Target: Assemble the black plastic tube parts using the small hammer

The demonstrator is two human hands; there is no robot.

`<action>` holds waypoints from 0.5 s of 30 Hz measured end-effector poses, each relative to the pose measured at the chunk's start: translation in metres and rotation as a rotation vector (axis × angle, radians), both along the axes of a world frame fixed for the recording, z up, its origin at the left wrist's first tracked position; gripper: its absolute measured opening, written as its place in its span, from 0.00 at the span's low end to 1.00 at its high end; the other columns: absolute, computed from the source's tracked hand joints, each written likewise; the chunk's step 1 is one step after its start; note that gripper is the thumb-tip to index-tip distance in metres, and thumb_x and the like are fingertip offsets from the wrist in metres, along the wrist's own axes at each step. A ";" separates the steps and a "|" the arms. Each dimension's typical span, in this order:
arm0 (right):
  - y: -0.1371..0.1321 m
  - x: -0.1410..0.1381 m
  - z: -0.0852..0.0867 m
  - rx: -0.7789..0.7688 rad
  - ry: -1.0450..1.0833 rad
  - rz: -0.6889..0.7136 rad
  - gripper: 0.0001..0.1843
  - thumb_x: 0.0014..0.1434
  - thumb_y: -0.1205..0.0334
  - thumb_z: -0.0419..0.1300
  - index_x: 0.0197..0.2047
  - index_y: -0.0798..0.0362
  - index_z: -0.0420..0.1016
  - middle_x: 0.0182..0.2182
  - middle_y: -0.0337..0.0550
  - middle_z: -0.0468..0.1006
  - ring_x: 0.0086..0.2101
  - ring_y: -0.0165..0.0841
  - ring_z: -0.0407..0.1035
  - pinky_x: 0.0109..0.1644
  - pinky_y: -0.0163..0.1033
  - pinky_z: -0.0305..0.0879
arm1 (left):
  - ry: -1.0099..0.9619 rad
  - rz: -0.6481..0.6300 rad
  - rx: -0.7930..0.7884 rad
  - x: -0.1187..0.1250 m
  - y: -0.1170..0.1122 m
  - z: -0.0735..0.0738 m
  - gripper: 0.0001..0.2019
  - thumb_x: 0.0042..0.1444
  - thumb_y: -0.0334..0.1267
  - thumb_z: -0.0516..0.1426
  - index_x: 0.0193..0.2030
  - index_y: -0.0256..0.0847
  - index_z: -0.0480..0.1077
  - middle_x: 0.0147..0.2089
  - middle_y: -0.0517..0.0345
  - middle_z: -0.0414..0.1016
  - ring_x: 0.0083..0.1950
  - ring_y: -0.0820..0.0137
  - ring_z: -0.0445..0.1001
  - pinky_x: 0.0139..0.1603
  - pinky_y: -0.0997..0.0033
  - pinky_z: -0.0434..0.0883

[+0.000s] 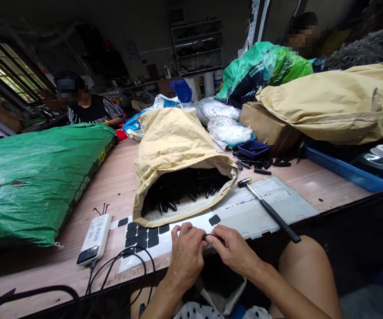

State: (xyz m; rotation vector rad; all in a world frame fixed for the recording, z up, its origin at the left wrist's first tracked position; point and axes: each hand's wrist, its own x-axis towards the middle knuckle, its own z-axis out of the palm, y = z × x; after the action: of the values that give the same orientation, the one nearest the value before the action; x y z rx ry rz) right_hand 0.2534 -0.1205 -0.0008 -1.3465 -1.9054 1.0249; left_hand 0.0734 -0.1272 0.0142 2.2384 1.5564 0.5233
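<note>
My left hand and my right hand meet at the table's front edge, fingers pinched together on a small black part between them. Just in front lies a white backing sheet with several black square pads stuck on it. One more pad sits apart. Behind the sheet an open tan paper sack lies on its side, full of black rod-like parts.
A small hammer rests on a grey plate to the right. A white power bank with black cables lies left. A green sack, blue trays, more sacks and bags crowd the table. Two other people sit beyond.
</note>
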 end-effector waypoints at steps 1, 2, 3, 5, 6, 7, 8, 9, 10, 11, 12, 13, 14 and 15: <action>0.000 0.002 0.003 -0.014 0.023 -0.008 0.17 0.68 0.52 0.54 0.30 0.51 0.67 0.28 0.35 0.69 0.29 0.28 0.61 0.34 0.35 0.56 | -0.041 0.018 -0.021 -0.002 0.001 0.001 0.09 0.62 0.30 0.54 0.43 0.45 0.75 0.40 0.54 0.79 0.51 0.56 0.68 0.56 0.49 0.56; 0.000 0.005 0.006 -0.027 0.042 -0.018 0.16 0.67 0.51 0.55 0.32 0.51 0.69 0.28 0.35 0.70 0.29 0.28 0.62 0.34 0.35 0.57 | -0.089 0.043 -0.048 -0.005 0.002 0.001 0.09 0.64 0.33 0.54 0.45 0.46 0.76 0.42 0.54 0.79 0.52 0.56 0.68 0.56 0.50 0.57; -0.001 0.009 0.009 -0.038 0.057 -0.030 0.15 0.67 0.50 0.56 0.34 0.51 0.71 0.29 0.35 0.71 0.29 0.28 0.63 0.35 0.35 0.58 | -0.138 0.075 -0.082 -0.006 0.003 0.001 0.10 0.65 0.37 0.54 0.46 0.47 0.76 0.44 0.53 0.78 0.52 0.56 0.68 0.56 0.51 0.58; -0.001 0.016 0.011 -0.044 0.074 -0.061 0.13 0.67 0.50 0.56 0.38 0.50 0.74 0.31 0.36 0.73 0.30 0.29 0.65 0.36 0.36 0.61 | -0.228 0.143 -0.152 -0.010 0.004 0.000 0.12 0.66 0.43 0.53 0.47 0.48 0.77 0.46 0.52 0.77 0.52 0.55 0.68 0.55 0.52 0.61; -0.001 0.019 0.012 -0.041 0.076 -0.075 0.13 0.67 0.50 0.56 0.39 0.50 0.74 0.31 0.37 0.73 0.31 0.30 0.65 0.36 0.36 0.61 | -0.263 0.169 -0.181 -0.011 0.004 -0.001 0.13 0.66 0.45 0.53 0.47 0.48 0.78 0.46 0.52 0.76 0.52 0.55 0.68 0.55 0.53 0.61; -0.001 0.023 0.011 -0.036 0.074 -0.089 0.14 0.67 0.50 0.55 0.39 0.50 0.75 0.31 0.37 0.74 0.31 0.30 0.66 0.36 0.36 0.62 | -0.289 0.187 -0.204 -0.012 0.005 -0.002 0.13 0.66 0.47 0.53 0.46 0.48 0.78 0.46 0.52 0.76 0.51 0.55 0.68 0.55 0.53 0.62; -0.001 0.027 0.010 -0.030 0.069 -0.097 0.14 0.68 0.50 0.55 0.39 0.50 0.75 0.32 0.38 0.74 0.31 0.30 0.66 0.36 0.36 0.63 | -0.308 0.196 -0.216 -0.012 0.005 -0.002 0.13 0.65 0.47 0.54 0.46 0.49 0.79 0.46 0.52 0.76 0.51 0.55 0.68 0.55 0.53 0.62; -0.001 0.031 0.008 -0.022 0.059 -0.103 0.15 0.68 0.50 0.54 0.38 0.50 0.75 0.32 0.38 0.75 0.32 0.31 0.67 0.37 0.37 0.63 | -0.318 0.200 -0.218 -0.012 0.006 -0.003 0.13 0.65 0.47 0.55 0.46 0.49 0.79 0.45 0.52 0.76 0.51 0.55 0.68 0.55 0.54 0.62; 0.000 0.036 0.006 -0.009 0.042 -0.110 0.15 0.68 0.50 0.54 0.38 0.50 0.75 0.32 0.38 0.75 0.32 0.31 0.67 0.37 0.37 0.63 | -0.318 0.199 -0.210 -0.011 0.008 -0.003 0.12 0.63 0.47 0.57 0.46 0.49 0.79 0.45 0.53 0.77 0.51 0.55 0.68 0.56 0.54 0.61; 0.002 0.041 0.004 0.008 0.017 -0.124 0.15 0.68 0.50 0.53 0.38 0.49 0.75 0.33 0.39 0.75 0.32 0.31 0.68 0.38 0.37 0.64 | -0.309 0.196 -0.192 -0.009 0.010 -0.004 0.10 0.62 0.46 0.59 0.45 0.49 0.79 0.45 0.53 0.78 0.51 0.55 0.68 0.56 0.53 0.61; 0.005 0.048 0.003 0.034 -0.018 -0.148 0.15 0.68 0.49 0.53 0.38 0.49 0.75 0.34 0.40 0.75 0.33 0.32 0.68 0.38 0.38 0.64 | -0.290 0.193 -0.165 -0.007 0.013 -0.005 0.09 0.60 0.44 0.61 0.45 0.49 0.79 0.44 0.53 0.78 0.52 0.54 0.68 0.56 0.53 0.60; 0.010 0.055 0.001 0.074 -0.067 -0.189 0.15 0.68 0.50 0.53 0.39 0.49 0.75 0.35 0.41 0.76 0.33 0.32 0.68 0.39 0.38 0.65 | -0.263 0.187 -0.131 -0.005 0.016 -0.007 0.08 0.59 0.42 0.62 0.44 0.49 0.79 0.44 0.54 0.79 0.52 0.54 0.68 0.56 0.53 0.59; 0.015 0.063 0.000 0.126 -0.133 -0.246 0.15 0.68 0.50 0.53 0.40 0.49 0.76 0.36 0.42 0.76 0.35 0.33 0.68 0.41 0.39 0.65 | -0.229 0.180 -0.095 -0.001 0.020 -0.009 0.08 0.58 0.41 0.63 0.44 0.49 0.79 0.43 0.54 0.79 0.52 0.54 0.68 0.57 0.52 0.58; 0.022 0.072 -0.001 0.187 -0.217 -0.320 0.14 0.68 0.51 0.53 0.42 0.49 0.76 0.38 0.43 0.76 0.36 0.35 0.68 0.43 0.41 0.65 | -0.193 0.172 -0.062 0.002 0.025 -0.011 0.08 0.57 0.40 0.64 0.44 0.48 0.79 0.43 0.54 0.80 0.53 0.54 0.67 0.57 0.52 0.58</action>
State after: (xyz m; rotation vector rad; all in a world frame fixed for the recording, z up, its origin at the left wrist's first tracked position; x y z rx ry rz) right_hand 0.3255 -0.0990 -0.0020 -1.6361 -1.8056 0.5487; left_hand 0.0753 -0.1026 0.0031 1.9561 1.6476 0.7073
